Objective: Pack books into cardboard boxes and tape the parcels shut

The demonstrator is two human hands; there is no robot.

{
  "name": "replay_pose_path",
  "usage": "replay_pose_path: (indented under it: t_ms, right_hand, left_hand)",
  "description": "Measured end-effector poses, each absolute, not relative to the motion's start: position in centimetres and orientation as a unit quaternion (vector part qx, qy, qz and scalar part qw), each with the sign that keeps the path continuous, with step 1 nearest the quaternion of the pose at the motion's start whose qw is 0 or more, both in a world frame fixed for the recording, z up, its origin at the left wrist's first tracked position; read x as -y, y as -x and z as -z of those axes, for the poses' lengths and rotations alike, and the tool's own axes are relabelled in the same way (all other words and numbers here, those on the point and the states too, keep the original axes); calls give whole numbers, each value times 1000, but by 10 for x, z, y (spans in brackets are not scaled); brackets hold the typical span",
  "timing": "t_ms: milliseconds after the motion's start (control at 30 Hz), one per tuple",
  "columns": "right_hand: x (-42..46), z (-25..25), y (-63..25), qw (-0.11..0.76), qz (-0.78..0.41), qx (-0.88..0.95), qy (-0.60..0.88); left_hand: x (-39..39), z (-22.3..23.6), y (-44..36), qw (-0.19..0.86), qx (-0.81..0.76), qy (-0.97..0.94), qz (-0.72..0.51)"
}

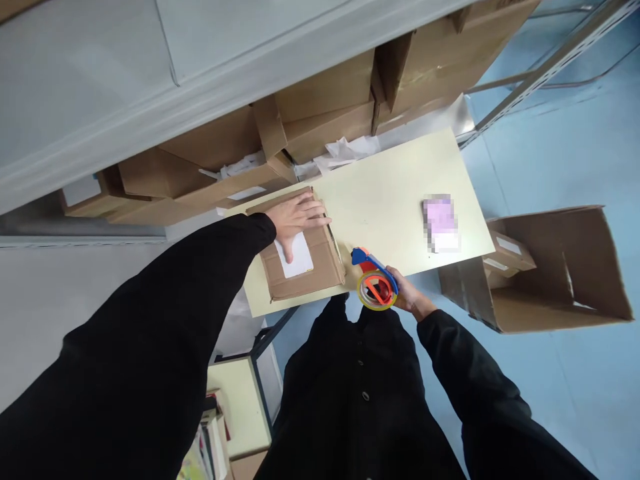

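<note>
My left hand (295, 220) lies flat with fingers spread on a brown cardboard box (323, 257) at the left part of the pale table. Under its thumb is a white label (297, 259) on the box's top face. My right hand (407, 293) is closed round a blue and orange tape dispenser (383, 270), held at the table's front edge, just right of the box. A roll of yellowish tape (373, 306) sits on the dispenser. The dispenser's head is close to the box's right edge but apart from it.
A pixelated purple and white item (441, 223) lies on the right of the table (385, 187). Open cartons (325, 130) with white paper line the shelf behind. A large open carton (560, 320) holding smaller boxes stands at right. Books (213, 440) are at lower left.
</note>
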State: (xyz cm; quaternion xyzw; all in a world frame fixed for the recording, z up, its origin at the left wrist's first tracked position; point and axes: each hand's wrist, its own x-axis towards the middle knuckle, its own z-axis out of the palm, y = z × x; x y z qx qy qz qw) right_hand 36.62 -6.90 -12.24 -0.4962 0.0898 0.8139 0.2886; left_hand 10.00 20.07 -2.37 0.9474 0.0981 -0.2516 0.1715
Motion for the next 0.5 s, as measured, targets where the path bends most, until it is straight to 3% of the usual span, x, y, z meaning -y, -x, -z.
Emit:
replay_pose_path:
  t_ms: [267, 500]
  right_hand:
    - [118, 116, -376, 248, -821, -108, 503]
    - [18, 101, -383, 300, -804, -60, 510]
  left_hand:
    - [-198, 26, -84, 124, -190, -952, 207]
    - [-152, 20, -50, 77, -426, -890, 142]
